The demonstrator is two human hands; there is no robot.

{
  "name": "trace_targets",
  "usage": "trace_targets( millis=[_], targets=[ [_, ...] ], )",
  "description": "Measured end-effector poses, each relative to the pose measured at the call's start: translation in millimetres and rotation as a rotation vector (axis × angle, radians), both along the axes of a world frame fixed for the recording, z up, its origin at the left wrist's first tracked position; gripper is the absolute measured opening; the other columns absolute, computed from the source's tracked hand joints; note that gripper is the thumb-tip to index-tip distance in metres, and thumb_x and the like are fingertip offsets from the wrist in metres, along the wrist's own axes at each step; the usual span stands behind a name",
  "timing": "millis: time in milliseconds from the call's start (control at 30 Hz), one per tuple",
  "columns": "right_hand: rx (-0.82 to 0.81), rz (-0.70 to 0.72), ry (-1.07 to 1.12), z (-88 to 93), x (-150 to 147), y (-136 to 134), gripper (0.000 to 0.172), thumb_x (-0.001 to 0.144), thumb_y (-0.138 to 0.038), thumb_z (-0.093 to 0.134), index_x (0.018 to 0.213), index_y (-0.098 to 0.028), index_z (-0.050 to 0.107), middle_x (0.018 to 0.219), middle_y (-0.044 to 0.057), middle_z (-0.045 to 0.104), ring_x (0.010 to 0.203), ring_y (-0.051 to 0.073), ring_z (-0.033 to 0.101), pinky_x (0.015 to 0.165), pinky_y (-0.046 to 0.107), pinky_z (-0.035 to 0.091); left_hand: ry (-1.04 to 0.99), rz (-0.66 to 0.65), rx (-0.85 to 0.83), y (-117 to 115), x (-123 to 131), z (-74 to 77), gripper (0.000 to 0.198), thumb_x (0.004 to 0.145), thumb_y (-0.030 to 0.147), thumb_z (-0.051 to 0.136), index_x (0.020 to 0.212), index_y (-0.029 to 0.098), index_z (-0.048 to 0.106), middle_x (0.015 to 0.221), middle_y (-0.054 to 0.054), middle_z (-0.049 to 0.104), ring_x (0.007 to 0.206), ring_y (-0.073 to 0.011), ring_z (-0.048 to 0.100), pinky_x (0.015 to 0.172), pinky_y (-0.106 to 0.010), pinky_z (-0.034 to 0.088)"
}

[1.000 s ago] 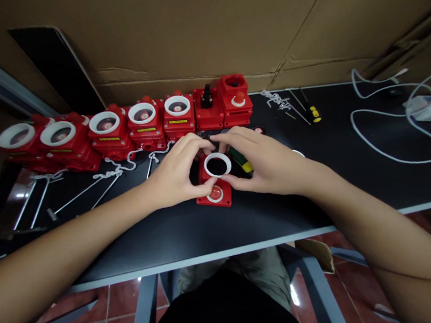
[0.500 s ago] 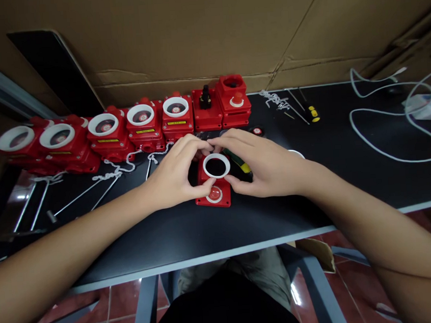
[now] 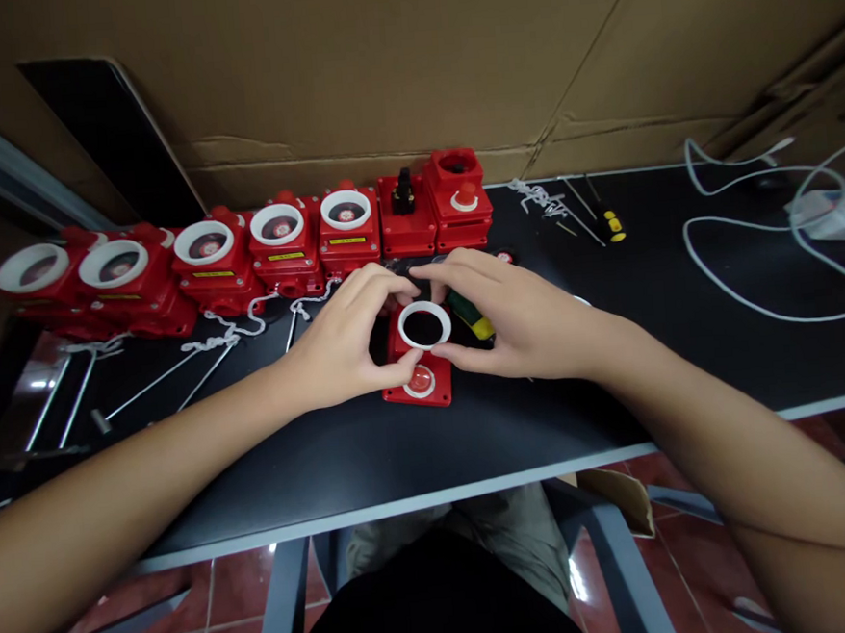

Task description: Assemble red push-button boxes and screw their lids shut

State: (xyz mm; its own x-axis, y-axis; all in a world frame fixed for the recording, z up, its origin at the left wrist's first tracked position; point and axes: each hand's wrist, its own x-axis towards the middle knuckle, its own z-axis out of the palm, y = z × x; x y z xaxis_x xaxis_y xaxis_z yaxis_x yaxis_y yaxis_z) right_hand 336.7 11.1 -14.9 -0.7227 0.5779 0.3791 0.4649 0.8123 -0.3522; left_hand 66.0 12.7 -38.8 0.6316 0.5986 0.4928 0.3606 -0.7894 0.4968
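A white ring [image 3: 425, 344] sits over the round opening of a red cover [image 3: 439, 393], with black showing inside the ring. On the cover's near part is a red dome button [image 3: 419, 380] with a white collar. My left hand [image 3: 348, 336] curves round the ring from the left, its thumb on the near rim. From the right, my right hand [image 3: 505, 315] curves in too, thumb at the near rim and fingers toward the far side. The far fingertips are partly hidden. A green and yellow screwdriver handle [image 3: 470, 315] lies under my right hand.
Several red boxes with white rings [image 3: 205, 243] line the back left. Beside them stand a red base with a black switch [image 3: 404, 197] and a box with a red button [image 3: 465, 195]. Metal hammers with cords [image 3: 145, 386], a screwdriver [image 3: 611, 226] and a white cable [image 3: 746, 299] lie about.
My right thumb and fingers have shifted slightly along the ring, and more of the screwdriver handle shows. My left hand and the red cover stay nearly in place.
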Motion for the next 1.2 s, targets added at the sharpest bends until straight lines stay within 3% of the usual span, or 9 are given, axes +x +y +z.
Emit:
trace_targets(
  millis=[167, 333, 467, 667, 800, 967, 1100, 1200],
  targets=[
    [-0.022, 0.048, -0.001, 1.2, -0.9, -0.9, 0.059, 0.103, -0.04, 0.071, 0.156, -0.018, 0.058, 0.139, 0.018, 0.071, 0.123, 0.031, 0.072, 0.103, 0.049, 0.065, 0.002, -0.001, -0.002, -0.6, -0.5, 0.2, 0.041, 0.095, 0.027, 0.078, 0.13, 0.02, 0.058, 0.123, -0.01, 0.068, 0.109, -0.0259, 0.068, 0.094, -0.04, 0.06],
    [-0.04, -0.001, -0.005, 2.1, -1.2, -1.5, 0.067, 0.103, -0.049, 0.074, 0.16, -0.017, 0.056, 0.135, 0.018, 0.072, 0.124, 0.033, 0.072, 0.105, 0.052, 0.065, 0.006, 0.006, 0.001, -0.2, -0.4, -0.1, 0.041, 0.095, 0.027, 0.078, 0.131, 0.021, 0.058, 0.124, -0.01, 0.068, 0.11, -0.0261, 0.068, 0.093, -0.04, 0.061],
    [-0.032, 0.052, 0.002, 2.5, -1.1, -1.5, 0.056, 0.104, -0.038, 0.07, 0.155, -0.018, 0.058, 0.14, 0.017, 0.071, 0.125, 0.031, 0.072, 0.104, 0.049, 0.065, 0.0, -0.002, -0.005, 0.0, 0.4, -0.6, 0.04, 0.095, 0.026, 0.077, 0.13, 0.021, 0.058, 0.123, -0.01, 0.068, 0.11, -0.0262, 0.068, 0.094, -0.041, 0.061],
    [-0.014, 0.002, -0.017, 2.2, -0.1, -0.2, 0.067, 0.105, -0.051, 0.074, 0.159, -0.016, 0.057, 0.131, 0.017, 0.072, 0.119, 0.031, 0.073, 0.103, 0.049, 0.065, 0.005, 0.0, -0.013, -0.3, 0.3, -0.2, 0.04, 0.095, 0.027, 0.076, 0.13, 0.021, 0.057, 0.124, -0.011, 0.067, 0.11, -0.0268, 0.067, 0.095, -0.042, 0.061],
    [-0.034, 0.056, -0.008, 2.9, -0.2, -0.7, 0.061, 0.105, -0.041, 0.07, 0.16, -0.018, 0.057, 0.139, 0.017, 0.07, 0.125, 0.03, 0.072, 0.106, 0.046, 0.064, 0.01, -0.001, -0.017, -1.0, 0.6, 0.5, 0.041, 0.095, 0.027, 0.077, 0.13, 0.021, 0.057, 0.125, -0.011, 0.067, 0.112, -0.0271, 0.068, 0.096, -0.042, 0.06],
    [-0.035, 0.001, -0.011, 1.9, 0.0, -0.9, 0.069, 0.103, -0.051, 0.076, 0.16, -0.017, 0.057, 0.137, 0.018, 0.072, 0.125, 0.033, 0.072, 0.105, 0.049, 0.064, 0.008, -0.01, -0.005, -1.4, 1.2, 1.2, 0.039, 0.096, 0.028, 0.076, 0.129, 0.021, 0.057, 0.123, -0.01, 0.067, 0.112, -0.0271, 0.067, 0.097, -0.043, 0.06],
    [-0.014, 0.067, -0.007, 2.6, -0.1, -1.0, 0.063, 0.104, -0.043, 0.071, 0.159, -0.015, 0.058, 0.139, 0.018, 0.071, 0.126, 0.031, 0.071, 0.108, 0.046, 0.063, 0.011, -0.01, -0.011, -1.4, 1.6, 0.8, 0.039, 0.095, 0.027, 0.076, 0.128, 0.021, 0.057, 0.123, -0.01, 0.067, 0.112, -0.0274, 0.067, 0.098, -0.044, 0.06],
    [-0.002, 0.033, -0.017, 3.0, 0.4, -1.2, 0.064, 0.104, -0.044, 0.071, 0.159, -0.014, 0.057, 0.135, 0.017, 0.072, 0.122, 0.03, 0.072, 0.105, 0.046, 0.063, 0.009, -0.014, -0.01, -1.4, 1.8, 0.7, 0.039, 0.095, 0.028, 0.076, 0.128, 0.021, 0.057, 0.123, -0.01, 0.067, 0.112, -0.0275, 0.067, 0.098, -0.044, 0.06]
  ],
)
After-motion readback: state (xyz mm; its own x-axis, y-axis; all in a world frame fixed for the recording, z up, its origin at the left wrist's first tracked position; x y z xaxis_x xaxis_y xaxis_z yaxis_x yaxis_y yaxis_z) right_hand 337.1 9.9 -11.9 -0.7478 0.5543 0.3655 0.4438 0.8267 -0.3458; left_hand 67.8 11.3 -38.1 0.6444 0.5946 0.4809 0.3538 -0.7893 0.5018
